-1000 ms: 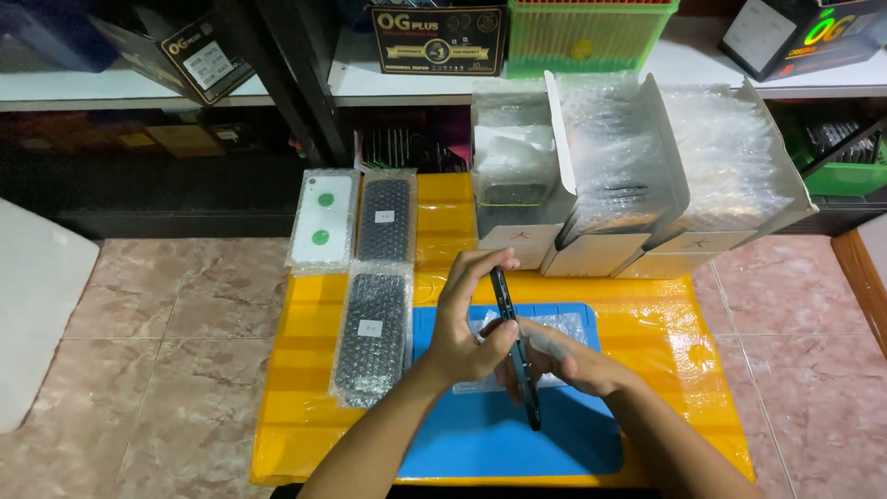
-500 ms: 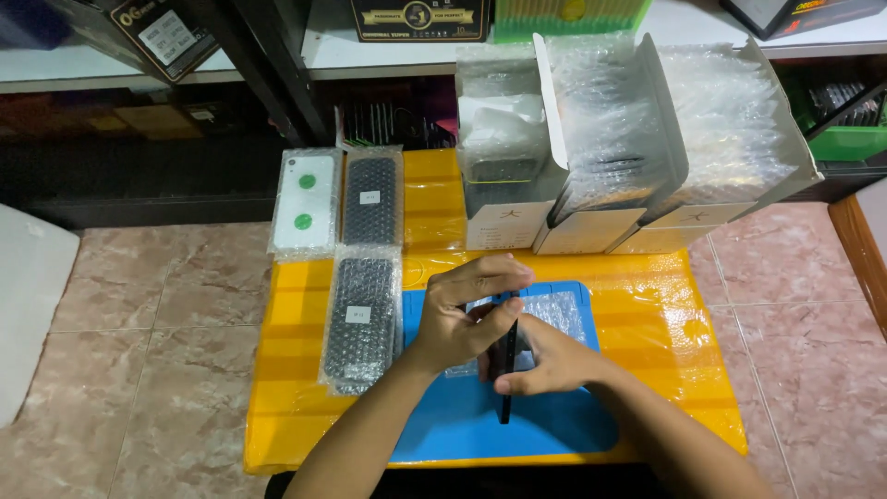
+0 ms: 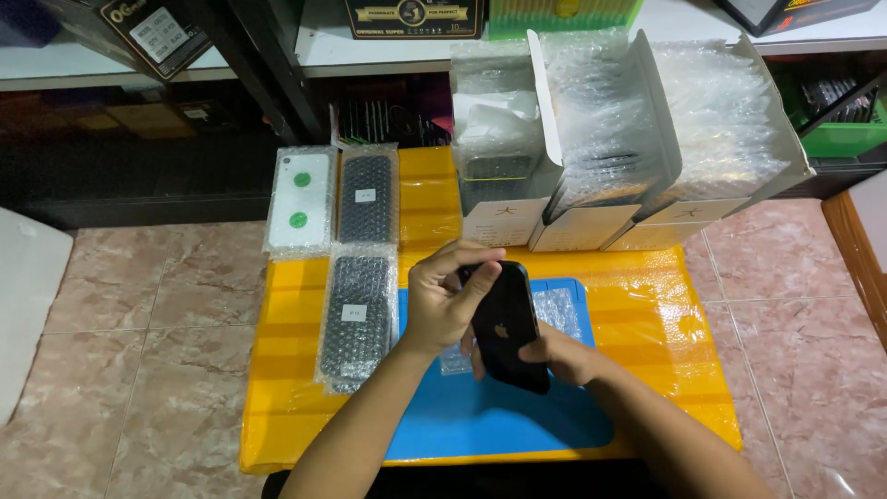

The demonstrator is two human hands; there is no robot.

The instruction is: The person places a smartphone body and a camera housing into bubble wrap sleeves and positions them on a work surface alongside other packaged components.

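Closest to the camera, both forearms come up from the bottom edge and meet over the blue mat (image 3: 499, 416), which sits on the yellow table (image 3: 665, 370). The black phone (image 3: 506, 325) is held just above that mat, back side facing up now. A second ago it was edge-on and looked like a thin dark stick, so it's been turned flat toward the camera since then.

The left hand (image 3: 442, 300) is wrapped over the phone's top left corner, fingers curled and pinching the upper edge. The right hand (image 3: 554, 356) cups it from underneath at the lower right, thumb pressed on the side. Most of the right hand's fingers are hidden behind the phone, so I can't really see how they sit.

Under the phone there's a bit of clear bubble wrap (image 3: 562, 310) on the mat, mostly covered.

Left of the hands lies a dark bubble-wrapped pack (image 3: 356, 319). Further back there's another dark pack (image 3: 366, 197), with a white one with green dots (image 3: 299, 199) beside it.

Behind those, three open white boxes (image 3: 591, 226) stuffed with bubble-wrapped items lean along the back of the table; what's inside is hard to make out. The shelf (image 3: 370, 55) at the very top is cut off by the frame.
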